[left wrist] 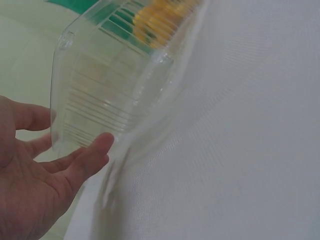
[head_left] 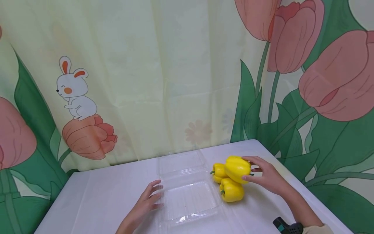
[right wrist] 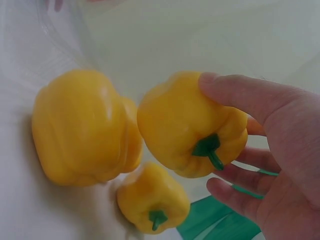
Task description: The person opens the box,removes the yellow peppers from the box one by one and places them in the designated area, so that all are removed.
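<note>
My right hand (head_left: 267,175) holds a yellow bell pepper (head_left: 237,169) at its stem end, thumb on one side and fingers on the other. In the right wrist view this pepper (right wrist: 187,125) shows its green stem towards the palm. Other yellow peppers lie close by: one nearer me (head_left: 232,191), one behind to the left (head_left: 218,172), and a small one (right wrist: 152,200) in the right wrist view. My left hand (head_left: 146,201) is beside a clear plastic clamshell box (head_left: 190,200), its fingers loosely spread with fingertips right at the left rim (left wrist: 56,85).
The box's other half, the hinged lid (head_left: 181,164), lies unfolded at the back. A white cloth covers the table (head_left: 108,191). Behind its far edge hangs a curtain (head_left: 131,81) printed with tulips and a rabbit. A black wrist strap (head_left: 287,226) is on the right forearm.
</note>
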Motion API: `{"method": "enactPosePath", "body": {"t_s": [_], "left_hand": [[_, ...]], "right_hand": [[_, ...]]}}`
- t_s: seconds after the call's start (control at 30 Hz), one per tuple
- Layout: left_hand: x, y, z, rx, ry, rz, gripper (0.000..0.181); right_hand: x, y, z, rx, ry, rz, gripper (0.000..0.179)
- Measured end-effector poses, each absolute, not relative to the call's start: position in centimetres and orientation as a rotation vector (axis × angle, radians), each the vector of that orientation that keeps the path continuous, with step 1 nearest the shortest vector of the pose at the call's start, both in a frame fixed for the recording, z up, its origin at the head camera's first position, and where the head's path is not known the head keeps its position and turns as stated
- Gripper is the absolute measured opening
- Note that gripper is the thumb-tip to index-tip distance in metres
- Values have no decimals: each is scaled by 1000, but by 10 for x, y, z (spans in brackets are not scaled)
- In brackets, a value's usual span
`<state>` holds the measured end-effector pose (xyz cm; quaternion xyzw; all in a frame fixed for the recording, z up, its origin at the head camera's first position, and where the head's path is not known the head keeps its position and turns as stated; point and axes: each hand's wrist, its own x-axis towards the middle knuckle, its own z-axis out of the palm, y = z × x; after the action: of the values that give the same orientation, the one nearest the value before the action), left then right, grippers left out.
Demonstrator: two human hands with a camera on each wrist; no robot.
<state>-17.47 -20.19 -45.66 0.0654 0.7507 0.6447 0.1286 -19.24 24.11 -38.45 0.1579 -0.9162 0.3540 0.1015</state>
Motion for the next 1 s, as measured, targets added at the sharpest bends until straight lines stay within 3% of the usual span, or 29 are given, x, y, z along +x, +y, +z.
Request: {"method": "enactPosePath", "body": {"t_s": [1.0], "left_hand": [[-175, -202, -454, 171, 2173, 1882, 55]], "right_hand": [[-187, 261, -392, 429, -2735, 1024, 68]]}}
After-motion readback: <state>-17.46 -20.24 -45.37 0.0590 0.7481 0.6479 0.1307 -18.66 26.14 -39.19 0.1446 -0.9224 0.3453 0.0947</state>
